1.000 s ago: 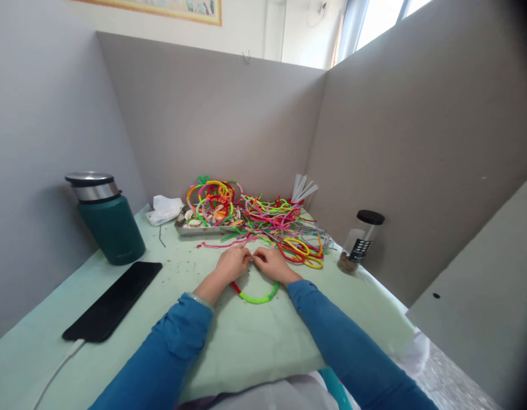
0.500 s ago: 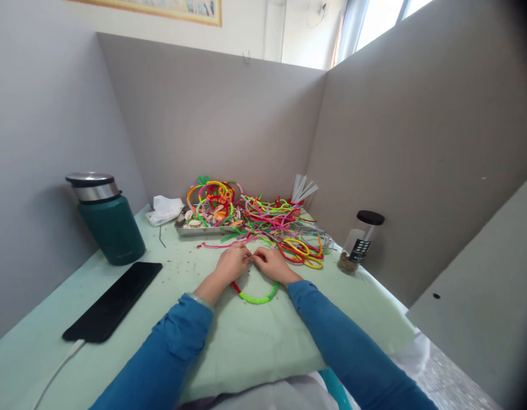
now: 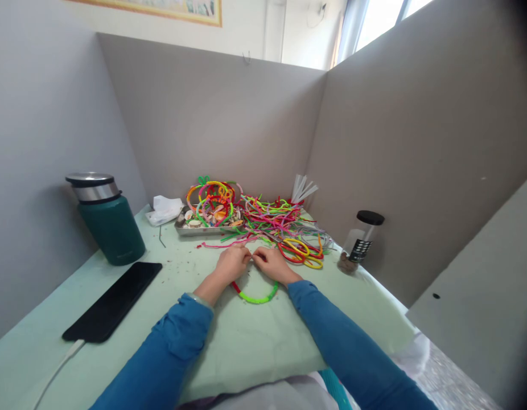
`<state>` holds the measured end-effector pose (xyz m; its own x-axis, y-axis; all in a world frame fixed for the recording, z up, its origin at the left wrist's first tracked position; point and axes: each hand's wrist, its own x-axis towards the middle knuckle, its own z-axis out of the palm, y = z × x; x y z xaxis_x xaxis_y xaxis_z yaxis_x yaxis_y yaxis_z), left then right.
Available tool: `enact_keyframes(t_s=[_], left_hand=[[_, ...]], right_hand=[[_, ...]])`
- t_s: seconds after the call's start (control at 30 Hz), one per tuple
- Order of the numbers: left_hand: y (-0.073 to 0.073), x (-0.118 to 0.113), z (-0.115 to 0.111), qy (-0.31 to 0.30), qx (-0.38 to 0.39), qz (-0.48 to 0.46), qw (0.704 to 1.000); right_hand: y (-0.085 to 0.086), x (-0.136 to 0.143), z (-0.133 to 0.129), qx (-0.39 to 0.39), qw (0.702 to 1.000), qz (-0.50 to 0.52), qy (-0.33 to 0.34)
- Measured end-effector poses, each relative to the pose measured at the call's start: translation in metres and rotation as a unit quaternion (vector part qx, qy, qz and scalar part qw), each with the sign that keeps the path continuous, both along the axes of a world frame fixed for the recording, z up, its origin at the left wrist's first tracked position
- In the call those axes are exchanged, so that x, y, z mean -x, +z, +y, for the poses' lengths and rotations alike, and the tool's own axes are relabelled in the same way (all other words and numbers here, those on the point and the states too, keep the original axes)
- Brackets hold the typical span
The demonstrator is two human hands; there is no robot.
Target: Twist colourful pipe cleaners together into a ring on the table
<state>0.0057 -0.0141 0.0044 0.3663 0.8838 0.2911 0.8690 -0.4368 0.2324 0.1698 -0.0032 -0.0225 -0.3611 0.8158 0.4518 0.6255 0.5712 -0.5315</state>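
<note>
A hoop wrapped in red, lime and green pipe cleaner [image 3: 257, 300] lies on the table between my wrists, its curved side towards me. At its far side my left hand [image 3: 233, 263] is closed in a pinch, fingertips nearly touching those of my right hand [image 3: 272, 264], which pinches too. The part of the hoop under the fingers is hidden. Just beyond my hands are a loose pink pipe cleaner [image 3: 223, 245], a tangled pile of coloured pipe cleaners [image 3: 274, 215] and scissors with red and yellow handles [image 3: 298, 248].
A metal tray [image 3: 208, 230] holds shells and finished-looking coloured hoops [image 3: 212, 196]. A green flask [image 3: 112, 228], a phone [image 3: 114, 302] on a white cable and a tissue pack [image 3: 165, 210] are at left. A black-lidded jar [image 3: 359, 244] stands at right. Grey partitions [image 3: 212, 108] enclose the table.
</note>
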Motion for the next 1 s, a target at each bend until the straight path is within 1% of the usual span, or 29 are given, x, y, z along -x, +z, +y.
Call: enact_keyframes(t_s=[0.23,0.5,0.73,1.0], left_hand=[[0.004,-0.0005,-0.0032,0.007,-0.005,-0.002,1.0],[0.0044,-0.0007,-0.0029,0.021,0.007,0.006,1.0],[0.0056,-0.0006,-0.0051,0.023,-0.027,0.007,0.999],[0.0044,-0.0003,-0.0029,0.032,0.007,0.018,0.999]], right_hand=[[-0.0005,0.0001,0.0005,-0.004,1.0,0.015,0.004],[-0.0002,-0.0001,-0.0004,-0.007,1.0,0.019,0.006],[0.0004,-0.0004,-0.0001,-0.008,1.0,0.03,0.006],[-0.0002,-0.0008,-0.0001,-0.006,1.0,0.025,0.003]])
